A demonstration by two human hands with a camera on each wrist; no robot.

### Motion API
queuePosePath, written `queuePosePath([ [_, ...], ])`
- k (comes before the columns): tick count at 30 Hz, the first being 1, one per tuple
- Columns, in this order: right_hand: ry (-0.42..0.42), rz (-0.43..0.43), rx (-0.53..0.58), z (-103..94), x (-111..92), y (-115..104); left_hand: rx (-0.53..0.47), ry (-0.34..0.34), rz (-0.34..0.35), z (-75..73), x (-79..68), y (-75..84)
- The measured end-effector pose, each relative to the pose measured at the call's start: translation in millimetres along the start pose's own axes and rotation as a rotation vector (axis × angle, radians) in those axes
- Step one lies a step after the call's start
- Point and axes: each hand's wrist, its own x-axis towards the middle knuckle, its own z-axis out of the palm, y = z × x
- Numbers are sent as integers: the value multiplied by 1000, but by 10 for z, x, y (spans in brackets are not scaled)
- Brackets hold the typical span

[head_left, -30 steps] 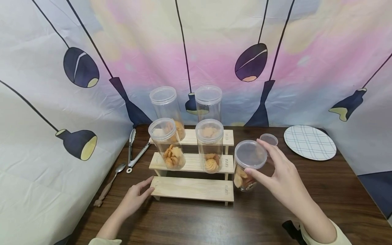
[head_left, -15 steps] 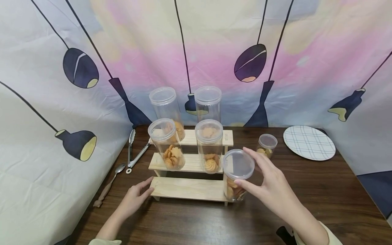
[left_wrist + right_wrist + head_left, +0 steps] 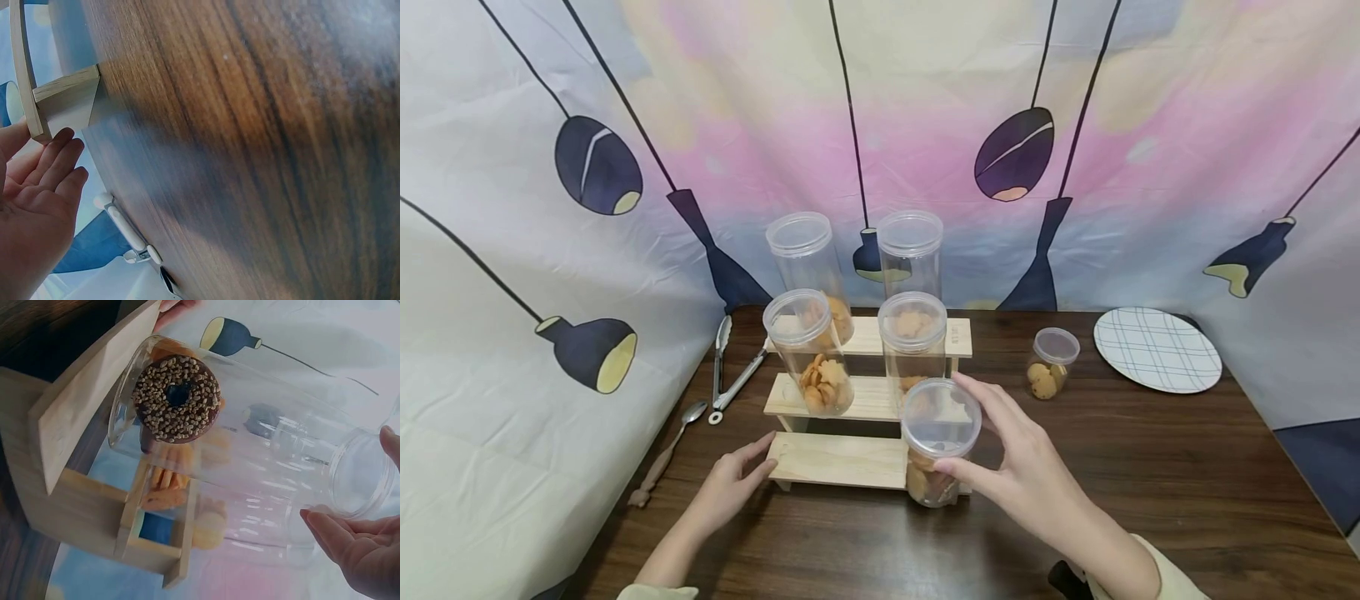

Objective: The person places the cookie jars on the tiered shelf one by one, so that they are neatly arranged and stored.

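Note:
My right hand (image 3: 1033,471) grips a clear jar (image 3: 934,483) round its lid, thumb in front and fingers behind. The jar is over the right part of the lowest step (image 3: 842,460) of a wooden three-step stand, its base overlapping the step's front edge. In the right wrist view, a nut-sprinkled chocolate ring (image 3: 153,403) shows low in this jar. At the step's left end, my left hand (image 3: 730,492) touches the board with thumb and index fingertips; in the left wrist view its other fingers (image 3: 65,162) extend loosely below.
Cookie jars (image 3: 823,383) stand in pairs on the middle and top steps. To the right are a small cookie jar (image 3: 1047,379) and a checked plate (image 3: 1157,350). Tongs (image 3: 741,387) and a spoon (image 3: 672,450) lie left of the stand. A patterned cloth (image 3: 925,100) hangs behind.
My right hand has carried the jar leftward and toward me, from beside the stand to over its lowest step. The small cookie jar has come into view. The left hand stays put.

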Motion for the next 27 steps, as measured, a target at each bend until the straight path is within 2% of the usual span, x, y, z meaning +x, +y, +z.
queuePosePath([
  [10,-68,5,29,150,157,-112,-8,-5,8,1,16,-16],
  [19,-104,-35,28,421,288,-158,-11,-12,-3,-1,30,-28],
  [24,-102,-58,68,566,370,-154,1,-7,-3,-6,34,-20],
  [27,-105,-75,85,657,412,-146,1,-19,-28,-11,22,-9],
])
